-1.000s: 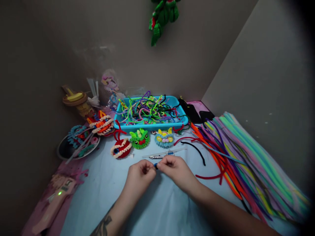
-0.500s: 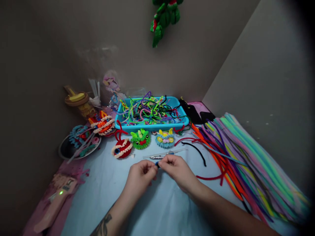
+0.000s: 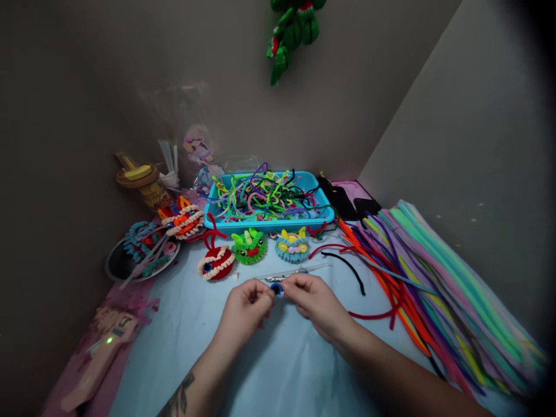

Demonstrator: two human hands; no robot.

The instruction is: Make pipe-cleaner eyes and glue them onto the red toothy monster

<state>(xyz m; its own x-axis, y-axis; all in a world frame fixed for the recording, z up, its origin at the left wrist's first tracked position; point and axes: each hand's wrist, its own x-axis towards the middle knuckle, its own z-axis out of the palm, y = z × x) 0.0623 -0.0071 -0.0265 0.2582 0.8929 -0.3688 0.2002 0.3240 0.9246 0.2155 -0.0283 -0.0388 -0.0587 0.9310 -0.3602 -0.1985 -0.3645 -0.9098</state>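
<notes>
A small blue ring with a black centre, a pipe cleaner eye (image 3: 276, 288), is pinched between the fingertips of my two hands. My left hand (image 3: 247, 307) closes on its left edge, and my right hand (image 3: 309, 298) grips the right side. It resembles the eye on the red and cream pipe cleaner fish (image 3: 216, 263) behind my left hand. Just beyond my fingers lie slim metal tools (image 3: 278, 278), partly covered. Behind them sit a green pipe cleaner dragon head (image 3: 249, 248) and a blue and yellow one (image 3: 292, 245).
A blue tray (image 3: 269, 225) of tangled pipe cleaner scraps stands at the back. Long coloured pipe cleaners (image 3: 443, 284) spread over the right side. At left are a metal bowl (image 3: 116, 263), a cup (image 3: 141, 179) and a pink glue gun (image 3: 98, 365). A black pipe cleaner (image 3: 347, 267) lies near my right hand.
The eye has turned so its blue ring and dark centre now show more fully between my fingers. My hands have moved only slightly.
</notes>
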